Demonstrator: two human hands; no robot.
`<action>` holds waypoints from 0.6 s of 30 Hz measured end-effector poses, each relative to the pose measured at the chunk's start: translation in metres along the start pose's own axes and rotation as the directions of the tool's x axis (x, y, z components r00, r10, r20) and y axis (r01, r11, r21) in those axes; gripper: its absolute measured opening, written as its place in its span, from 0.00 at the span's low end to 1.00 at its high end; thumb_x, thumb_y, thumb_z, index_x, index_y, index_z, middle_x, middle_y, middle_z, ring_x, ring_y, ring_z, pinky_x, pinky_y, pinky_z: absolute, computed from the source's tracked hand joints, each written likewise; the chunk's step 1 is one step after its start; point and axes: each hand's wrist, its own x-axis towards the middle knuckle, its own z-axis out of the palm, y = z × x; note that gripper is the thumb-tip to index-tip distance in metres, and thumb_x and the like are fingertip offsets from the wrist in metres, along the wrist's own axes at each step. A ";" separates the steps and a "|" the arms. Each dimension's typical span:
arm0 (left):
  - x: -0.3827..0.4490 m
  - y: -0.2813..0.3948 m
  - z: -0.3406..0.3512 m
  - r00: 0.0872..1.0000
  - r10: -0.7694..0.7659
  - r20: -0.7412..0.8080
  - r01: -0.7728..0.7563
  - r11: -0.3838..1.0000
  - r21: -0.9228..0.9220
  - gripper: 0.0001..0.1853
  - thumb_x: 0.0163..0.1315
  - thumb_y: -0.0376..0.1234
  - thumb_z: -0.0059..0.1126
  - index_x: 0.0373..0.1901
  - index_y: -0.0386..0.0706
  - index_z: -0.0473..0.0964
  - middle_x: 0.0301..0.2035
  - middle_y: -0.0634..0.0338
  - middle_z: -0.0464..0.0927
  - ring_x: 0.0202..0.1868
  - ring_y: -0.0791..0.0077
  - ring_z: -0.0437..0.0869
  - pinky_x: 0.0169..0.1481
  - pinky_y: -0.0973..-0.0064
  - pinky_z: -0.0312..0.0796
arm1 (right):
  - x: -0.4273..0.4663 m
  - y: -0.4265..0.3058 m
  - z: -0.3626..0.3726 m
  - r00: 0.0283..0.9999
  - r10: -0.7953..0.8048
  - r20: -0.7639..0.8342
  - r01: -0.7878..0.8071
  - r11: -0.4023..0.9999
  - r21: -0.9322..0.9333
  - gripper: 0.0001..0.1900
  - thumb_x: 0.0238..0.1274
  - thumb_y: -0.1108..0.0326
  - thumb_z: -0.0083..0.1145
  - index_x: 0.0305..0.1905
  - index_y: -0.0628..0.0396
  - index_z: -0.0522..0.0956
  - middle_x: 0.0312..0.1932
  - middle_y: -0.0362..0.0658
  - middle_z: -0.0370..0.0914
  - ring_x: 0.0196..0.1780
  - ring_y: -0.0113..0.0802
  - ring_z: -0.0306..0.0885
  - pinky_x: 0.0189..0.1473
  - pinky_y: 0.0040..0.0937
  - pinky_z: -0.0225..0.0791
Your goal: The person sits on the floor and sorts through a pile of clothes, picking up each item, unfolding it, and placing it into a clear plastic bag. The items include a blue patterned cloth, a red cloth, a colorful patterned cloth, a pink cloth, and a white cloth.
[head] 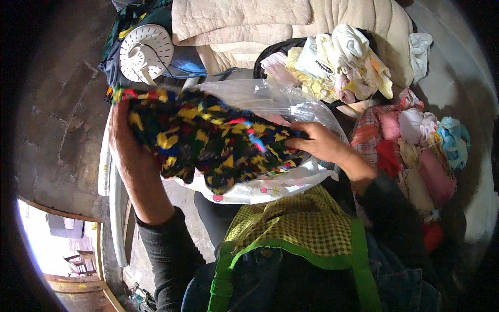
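Note:
A dark garment or cloth (218, 140) with a yellow, red and blue pattern stretches between my hands, slightly blurred. My left hand (121, 117) grips its upper left end, the fingers mostly hidden by the fabric. At the right end, my right hand (321, 141) pinches a corner between thumb and fingers. Beneath the cloth lies a plastic bag (273, 91), clear on its far side and white with small red prints on the near side. Something pink shows inside it; the cloth hides most of its contents.
Pale baby clothes (331, 66) are heaped in a black-rimmed container beyond the bag. Rolled and folded clothes (417, 148) lie at right. Behind are a cream quilted pad (241, 23) and a white sun hat (146, 54). A yellow checked apron (296, 222) covers my lap.

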 end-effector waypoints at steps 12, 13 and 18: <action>-0.062 -0.091 -0.051 0.656 -0.476 0.585 0.078 0.815 0.575 0.34 0.49 0.28 0.63 0.60 0.39 0.61 0.55 0.56 0.68 0.59 0.69 0.66 0.62 0.69 0.60 | 0.001 -0.067 -0.034 0.997 -0.014 0.069 -0.035 0.751 0.659 0.08 0.57 0.66 0.58 0.40 0.56 0.80 0.37 0.36 0.80 0.39 0.20 0.74 0.46 0.20 0.67; -0.065 -0.091 -0.039 0.625 -0.370 0.687 0.004 0.882 0.471 0.37 0.49 0.31 0.65 0.62 0.39 0.58 0.59 0.55 0.64 0.63 0.67 0.61 0.65 0.66 0.54 | 0.006 -0.069 -0.034 0.991 -0.027 0.133 -0.062 0.783 0.618 0.08 0.58 0.66 0.58 0.40 0.56 0.80 0.37 0.36 0.80 0.39 0.20 0.74 0.46 0.20 0.66; -0.059 -0.082 0.034 0.520 -0.211 0.828 -0.121 0.941 0.316 0.30 0.54 0.37 0.62 0.56 0.36 0.63 0.51 0.52 0.70 0.55 0.67 0.68 0.59 0.71 0.60 | 0.022 -0.091 -0.033 0.949 0.006 0.314 -0.148 0.891 0.429 0.09 0.59 0.66 0.56 0.41 0.58 0.78 0.35 0.34 0.78 0.40 0.18 0.71 0.45 0.19 0.64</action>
